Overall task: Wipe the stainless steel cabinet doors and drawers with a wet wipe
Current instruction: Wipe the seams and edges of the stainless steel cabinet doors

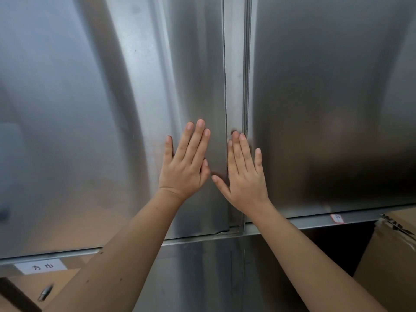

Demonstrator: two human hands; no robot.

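Two stainless steel cabinet doors fill the view, the left door (90, 109) and the right door (326, 97), meeting at a vertical seam (236, 75). My left hand (186, 163) lies flat on the left door's right edge, fingers straight and pointing up. My right hand (244, 172) presses flat across the seam, its fingertips on the centre strip. Neither hand holds anything. No wet wipe is in view.
A steel rail (304, 221) runs below the doors. A white label (41, 266) with characters is stuck on it at lower left, a small red-edged label (337, 218) at right. Cardboard boxes sit below: one at right (389, 266), one at lower left (29, 287).
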